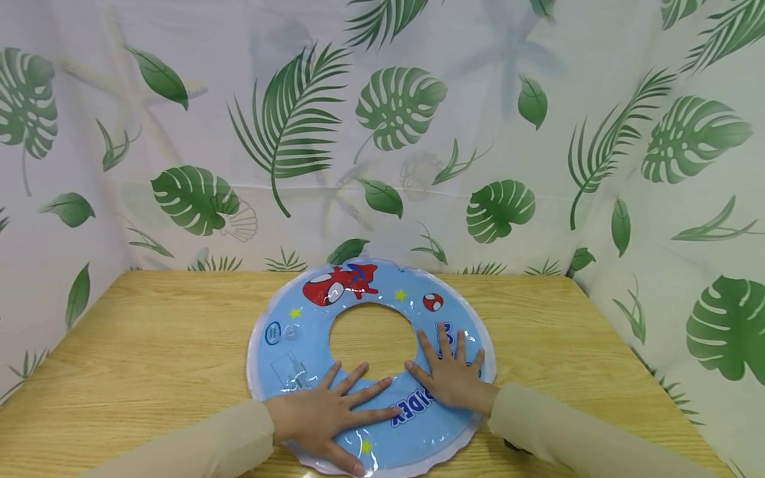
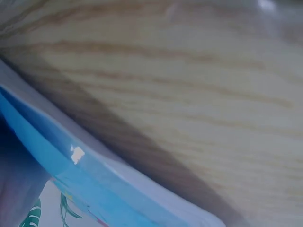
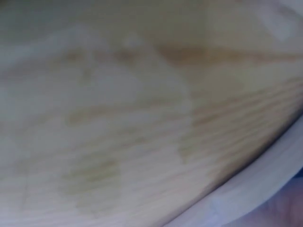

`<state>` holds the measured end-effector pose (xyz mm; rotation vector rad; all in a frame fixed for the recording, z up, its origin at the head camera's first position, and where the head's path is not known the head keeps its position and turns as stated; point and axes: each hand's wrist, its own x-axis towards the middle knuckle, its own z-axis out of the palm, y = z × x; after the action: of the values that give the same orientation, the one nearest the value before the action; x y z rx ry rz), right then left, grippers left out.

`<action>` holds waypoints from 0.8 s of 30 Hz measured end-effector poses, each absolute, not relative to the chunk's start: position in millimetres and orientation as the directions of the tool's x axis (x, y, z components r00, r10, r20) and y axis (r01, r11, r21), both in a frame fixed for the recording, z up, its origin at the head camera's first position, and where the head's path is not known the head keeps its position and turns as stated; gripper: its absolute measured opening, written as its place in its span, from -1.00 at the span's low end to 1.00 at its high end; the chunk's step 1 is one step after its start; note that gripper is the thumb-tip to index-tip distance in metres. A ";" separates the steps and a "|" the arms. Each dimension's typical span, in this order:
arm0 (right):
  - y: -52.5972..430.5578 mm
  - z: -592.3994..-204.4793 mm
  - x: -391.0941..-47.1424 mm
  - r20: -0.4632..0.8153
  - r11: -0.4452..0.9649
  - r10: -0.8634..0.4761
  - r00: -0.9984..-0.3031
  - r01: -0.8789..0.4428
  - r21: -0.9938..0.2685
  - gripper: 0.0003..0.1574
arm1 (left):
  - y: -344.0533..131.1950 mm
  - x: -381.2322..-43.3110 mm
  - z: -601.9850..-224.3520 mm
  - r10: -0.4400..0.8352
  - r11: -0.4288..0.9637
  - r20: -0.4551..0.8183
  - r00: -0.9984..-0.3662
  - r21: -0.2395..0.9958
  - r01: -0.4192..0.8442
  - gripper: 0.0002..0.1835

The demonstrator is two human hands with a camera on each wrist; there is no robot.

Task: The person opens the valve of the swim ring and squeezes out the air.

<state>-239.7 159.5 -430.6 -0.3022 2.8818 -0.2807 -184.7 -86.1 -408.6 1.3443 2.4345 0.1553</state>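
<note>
A blue inflatable swim ring (image 1: 382,458) with a white seam edge lies on the wooden table, printed with a red cartoon figure, stars and lettering. My left hand (image 1: 325,415) rests palm down on its near left part, fingers spread and straight toward the right. On its right side lies my right hand (image 1: 454,378), fingers fanned out over the lettering. The ring's white edge (image 2: 142,184) shows close over the table in the left wrist view. In the right wrist view, the ring's edge (image 3: 246,189) crosses the lower right corner beside part of the hand.
The wood-grain table (image 1: 179,332) extends to both sides of the ring. Behind it and along the sides hangs a white cloth (image 1: 323,226) printed with green leaves. A small dark object (image 1: 516,447) peeks out under the right sleeve.
</note>
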 end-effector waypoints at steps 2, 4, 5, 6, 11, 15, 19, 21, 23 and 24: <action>159.5 -430.2 -239.4 -0.206 0.960 -0.226 -0.952 -0.182 -0.211 -0.08 | -86.5 -184.5 -407.0 0.837 0.542 -0.251 -0.486 0.266 0.797 -0.16; 159.5 -430.3 -239.2 -0.206 0.960 -0.226 -0.952 -0.183 -0.210 -0.08 | -87.7 -184.1 -405.0 0.836 0.544 -0.254 -0.486 0.273 0.794 -0.17; 159.5 -430.5 -239.2 -0.206 0.960 -0.226 -0.952 -0.183 -0.210 -0.08 | -88.8 -183.9 -403.9 0.836 0.544 -0.254 -0.486 0.278 0.792 -0.17; 159.6 -430.8 -239.3 -0.206 0.960 -0.227 -0.952 -0.183 -0.212 -0.08 | -90.1 -184.0 -402.8 0.836 0.545 -0.252 -0.487 0.279 0.791 -0.18; 160.2 -431.1 -239.1 -0.202 0.960 -0.227 -0.953 -0.183 -0.213 -0.08 | -103.9 -187.4 -401.0 0.826 0.562 -0.228 -0.516 0.252 0.788 -0.18; 159.9 -428.5 -237.7 -0.205 0.959 -0.228 -0.952 -0.183 -0.216 -0.08 | -117.3 -191.7 -402.4 0.768 0.638 -0.233 -0.596 0.205 0.742 -0.15; 159.4 -425.7 -235.7 -0.204 0.958 -0.230 -0.952 -0.184 -0.221 -0.08 | -125.3 -193.5 -403.9 0.716 0.694 -0.249 -0.652 0.164 0.701 -0.12; 159.7 -426.5 -236.4 -0.202 0.957 -0.232 -0.952 -0.185 -0.225 -0.08 | -127.3 -194.3 -405.2 0.710 0.701 -0.256 -0.656 0.169 0.693 -0.12; 159.7 -427.3 -236.8 -0.202 0.956 -0.232 -0.952 -0.185 -0.227 -0.07 | -128.1 -194.5 -405.5 0.711 0.701 -0.264 -0.652 0.183 0.690 -0.12; 159.9 -427.8 -237.2 -0.203 0.956 -0.231 -0.951 -0.184 -0.228 -0.07 | -128.4 -194.8 -405.6 0.711 0.700 -0.268 -0.650 0.190 0.688 -0.12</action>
<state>-237.2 159.9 -427.8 -0.3095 2.8793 -0.3046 -194.8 -128.4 -405.6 1.0996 2.5892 0.1021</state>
